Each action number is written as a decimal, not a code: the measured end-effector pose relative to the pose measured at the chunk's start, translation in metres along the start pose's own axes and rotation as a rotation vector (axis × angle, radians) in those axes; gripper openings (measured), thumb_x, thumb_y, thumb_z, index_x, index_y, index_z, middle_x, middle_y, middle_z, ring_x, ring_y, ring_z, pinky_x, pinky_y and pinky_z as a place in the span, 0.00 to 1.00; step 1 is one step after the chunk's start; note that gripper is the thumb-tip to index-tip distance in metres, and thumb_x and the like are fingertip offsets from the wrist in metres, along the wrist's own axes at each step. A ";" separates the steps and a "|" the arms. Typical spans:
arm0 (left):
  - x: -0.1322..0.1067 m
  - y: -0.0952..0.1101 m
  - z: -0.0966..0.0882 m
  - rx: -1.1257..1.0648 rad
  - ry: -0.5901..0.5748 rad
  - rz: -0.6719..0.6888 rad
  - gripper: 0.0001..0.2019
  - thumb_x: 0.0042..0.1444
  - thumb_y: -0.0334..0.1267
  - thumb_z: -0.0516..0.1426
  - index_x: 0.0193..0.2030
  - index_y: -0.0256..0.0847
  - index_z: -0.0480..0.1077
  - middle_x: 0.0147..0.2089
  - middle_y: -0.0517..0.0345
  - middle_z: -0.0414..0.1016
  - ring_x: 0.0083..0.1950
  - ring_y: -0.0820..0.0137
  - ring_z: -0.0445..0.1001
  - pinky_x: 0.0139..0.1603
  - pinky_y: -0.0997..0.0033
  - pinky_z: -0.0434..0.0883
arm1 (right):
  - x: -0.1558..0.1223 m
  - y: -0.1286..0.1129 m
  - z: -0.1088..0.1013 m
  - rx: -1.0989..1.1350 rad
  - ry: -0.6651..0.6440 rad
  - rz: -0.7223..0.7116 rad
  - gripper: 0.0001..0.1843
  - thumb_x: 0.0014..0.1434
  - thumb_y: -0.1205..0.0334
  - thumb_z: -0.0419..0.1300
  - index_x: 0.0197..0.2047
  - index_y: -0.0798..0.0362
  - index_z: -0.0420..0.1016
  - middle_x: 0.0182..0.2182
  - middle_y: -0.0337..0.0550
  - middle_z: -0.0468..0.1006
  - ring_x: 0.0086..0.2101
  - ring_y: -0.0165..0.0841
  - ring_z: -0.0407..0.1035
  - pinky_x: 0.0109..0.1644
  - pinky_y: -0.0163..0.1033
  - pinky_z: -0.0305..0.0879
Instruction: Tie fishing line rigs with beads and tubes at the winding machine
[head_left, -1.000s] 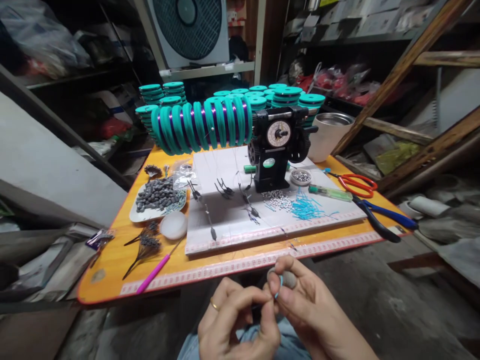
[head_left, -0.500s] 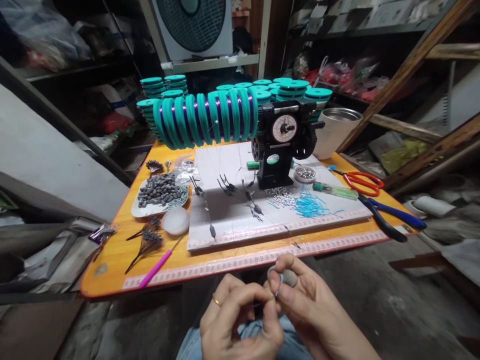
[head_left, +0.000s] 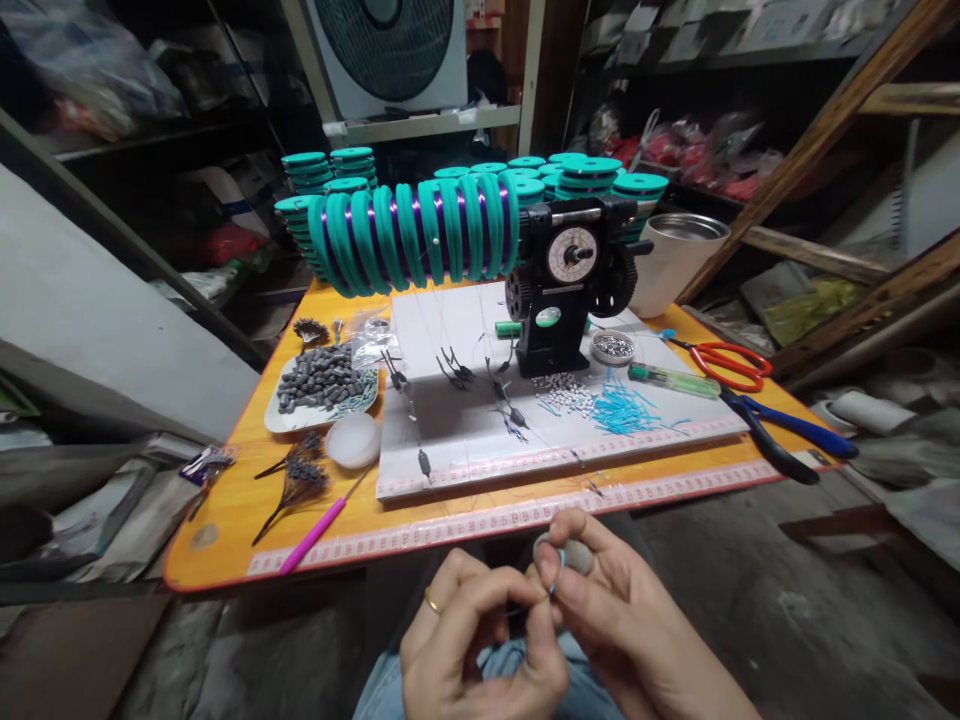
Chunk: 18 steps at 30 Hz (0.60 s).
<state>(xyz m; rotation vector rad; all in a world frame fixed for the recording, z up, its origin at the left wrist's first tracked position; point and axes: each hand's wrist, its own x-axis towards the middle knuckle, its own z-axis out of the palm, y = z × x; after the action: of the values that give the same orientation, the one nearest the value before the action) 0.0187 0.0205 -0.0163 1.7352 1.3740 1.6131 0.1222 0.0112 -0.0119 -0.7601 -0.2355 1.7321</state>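
Note:
My right hand (head_left: 611,590) is closed in a pinch, with a thin light-blue tube (head_left: 562,560) showing between its fingertips. Close against it, my left hand (head_left: 480,630), with a gold ring, has thumb and forefinger pressed together at the tube's lower end; what they grip is too fine to make out. Both hands are above my lap, just off the table's front edge. Beyond them, teal foam spools (head_left: 412,235) wound with purple line sit in a row on a black winding machine (head_left: 555,290). Fine lines hang from the spools to dark sinkers (head_left: 424,462) on a white board (head_left: 465,430).
On the board lie cut blue tubes (head_left: 624,408), white beads (head_left: 566,393) and a dish of metal bits (head_left: 613,347). Red-handled scissors (head_left: 727,365) and blue pliers (head_left: 795,425) are at right. Left are a tray of grey sinkers (head_left: 319,380) and a pink-handled needle tool (head_left: 315,535).
The view has shifted very slightly. Both hands keep their pinch at the same place, with only a tiny shift of the fingertips around the blue tube.

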 end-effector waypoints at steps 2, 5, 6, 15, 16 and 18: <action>0.001 0.000 -0.001 0.008 -0.004 0.009 0.07 0.51 0.27 0.57 0.27 0.45 0.69 0.22 0.69 0.62 0.20 0.79 0.57 0.20 0.79 0.57 | 0.000 0.000 0.001 -0.004 0.003 -0.002 0.19 0.44 0.62 0.75 0.36 0.53 0.71 0.27 0.35 0.76 0.26 0.22 0.70 0.34 0.26 0.66; 0.001 0.000 -0.001 0.008 0.003 0.025 0.07 0.51 0.27 0.57 0.27 0.44 0.69 0.22 0.68 0.62 0.20 0.79 0.57 0.20 0.80 0.57 | -0.001 0.000 0.001 -0.006 0.011 0.008 0.20 0.44 0.62 0.76 0.36 0.53 0.71 0.27 0.35 0.76 0.26 0.22 0.70 0.34 0.26 0.66; 0.001 0.000 -0.001 0.006 0.006 0.025 0.07 0.51 0.27 0.57 0.27 0.44 0.69 0.21 0.68 0.62 0.20 0.79 0.57 0.20 0.79 0.57 | -0.001 0.000 0.002 -0.007 0.015 0.010 0.20 0.44 0.62 0.76 0.36 0.53 0.71 0.27 0.35 0.76 0.26 0.22 0.70 0.34 0.26 0.66; 0.001 -0.002 -0.001 0.017 0.007 0.029 0.07 0.50 0.27 0.58 0.27 0.45 0.69 0.21 0.68 0.61 0.20 0.78 0.57 0.19 0.77 0.56 | 0.000 0.000 0.002 -0.024 0.001 -0.013 0.20 0.44 0.61 0.76 0.36 0.53 0.72 0.28 0.35 0.75 0.27 0.22 0.70 0.35 0.27 0.67; 0.001 -0.003 -0.001 0.023 0.009 0.035 0.07 0.50 0.27 0.58 0.27 0.45 0.70 0.21 0.67 0.62 0.20 0.78 0.57 0.19 0.77 0.56 | 0.001 0.001 0.002 -0.030 0.003 -0.023 0.20 0.44 0.61 0.76 0.36 0.53 0.72 0.28 0.36 0.75 0.27 0.22 0.69 0.35 0.27 0.67; 0.000 -0.004 -0.001 0.042 0.020 0.051 0.07 0.50 0.27 0.58 0.28 0.45 0.70 0.21 0.67 0.61 0.19 0.77 0.57 0.18 0.76 0.55 | 0.001 0.002 0.001 -0.047 0.018 -0.050 0.19 0.44 0.61 0.76 0.35 0.53 0.72 0.28 0.36 0.76 0.27 0.22 0.69 0.35 0.28 0.67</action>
<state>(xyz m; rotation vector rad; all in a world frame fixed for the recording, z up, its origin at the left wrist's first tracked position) 0.0161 0.0224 -0.0193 1.7963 1.3934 1.6435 0.1196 0.0118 -0.0123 -0.7976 -0.2818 1.6766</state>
